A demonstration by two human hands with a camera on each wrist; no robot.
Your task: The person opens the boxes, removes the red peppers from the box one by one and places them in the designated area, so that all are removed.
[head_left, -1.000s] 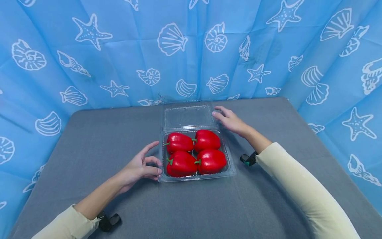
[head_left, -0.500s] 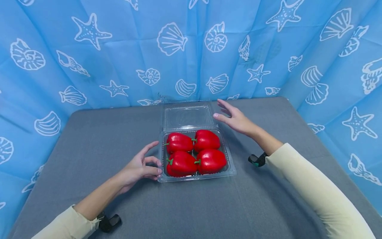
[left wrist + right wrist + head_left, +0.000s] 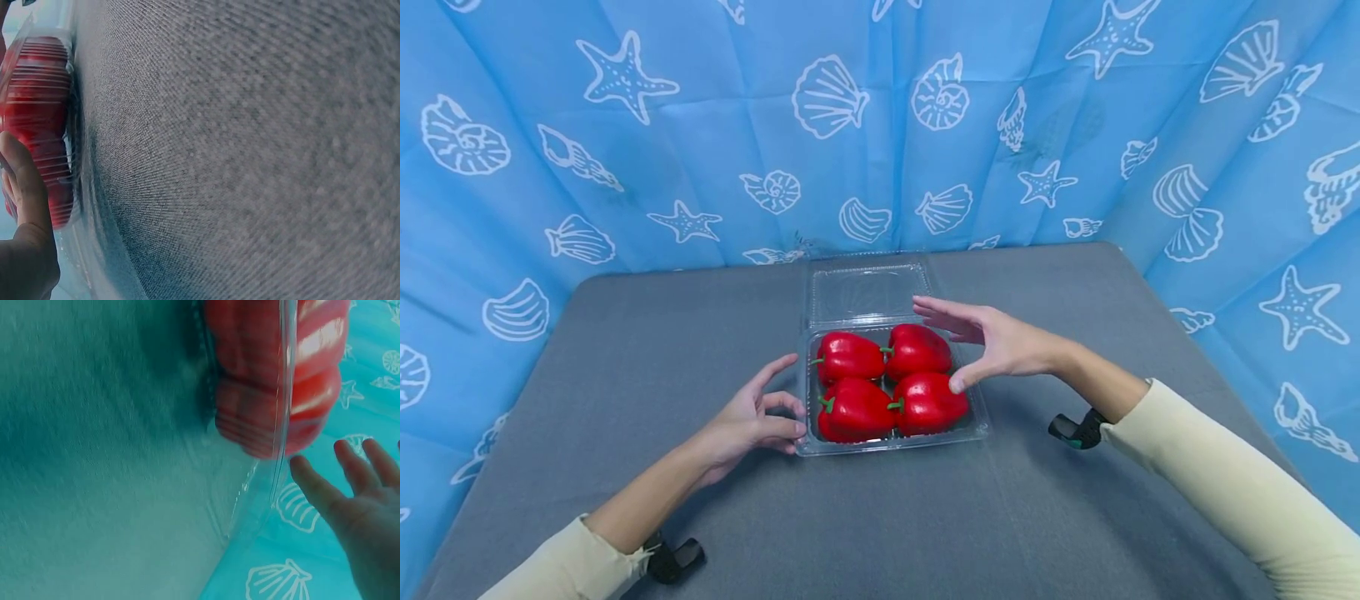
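Note:
Several red bell peppers [image 3: 855,409] with green stems lie in two rows in a clear plastic clamshell box [image 3: 891,444]. Its transparent lid [image 3: 868,292] is folded back flat behind the base. At the box's left side is my left hand [image 3: 745,425], thumb and fingertips touching the wall near the front corner. In the left wrist view the thumb [image 3: 28,181] lies along that side. My right hand [image 3: 1003,337], fingers extended and thumb apart, hovers over the box's right edge by the right-hand peppers. It holds nothing; whether the thumb touches a pepper I cannot tell.
The box stands on a grey cloth-covered table [image 3: 700,317]. Behind it and along both sides hangs a blue curtain [image 3: 722,100] with white shells and starfish. Black wrist straps [image 3: 1078,429] show below the sleeves.
My right hand has left the lid's right edge, lifted a little, then come nearer and over the right-hand peppers. My left hand, the box and the peppers stay in place.

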